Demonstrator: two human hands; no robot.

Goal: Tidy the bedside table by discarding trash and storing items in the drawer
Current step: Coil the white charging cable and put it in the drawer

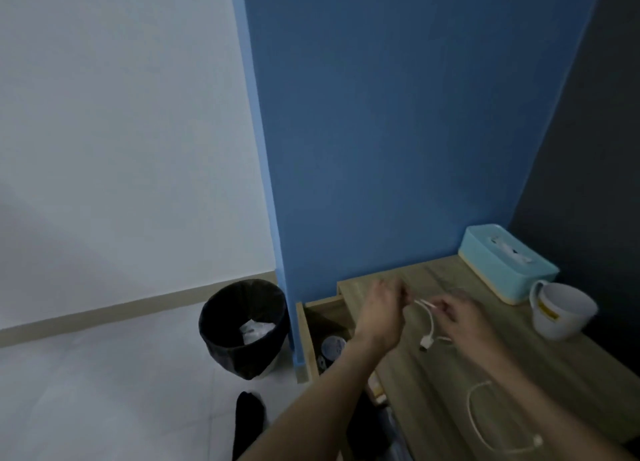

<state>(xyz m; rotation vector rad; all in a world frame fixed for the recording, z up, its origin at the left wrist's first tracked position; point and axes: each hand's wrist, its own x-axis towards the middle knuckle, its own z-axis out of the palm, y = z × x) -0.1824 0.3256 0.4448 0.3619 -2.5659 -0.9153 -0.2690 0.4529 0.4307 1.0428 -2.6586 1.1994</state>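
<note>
A short white charging cable point(429, 325) hangs above the wooden bedside table point(433, 384). My right hand point(460, 317) pinches its upper end, and the plug dangles below. My left hand point(382, 310) is raised beside it with its fingers at the same end of the cable; blur hides the exact grip. A second, longer white cable point(479, 426) lies looped on the table near the front. The drawer point(304, 339) on the table's left side is pulled out, with a round tin point(333, 346) and other small items inside.
A black-lined trash bin point(244, 327) with crumpled white paper inside stands on the floor left of the drawer. A light blue tissue box point(505, 263) and a white cup point(561, 310) sit at the back right of the table. My dark-socked foot point(249, 419) is below.
</note>
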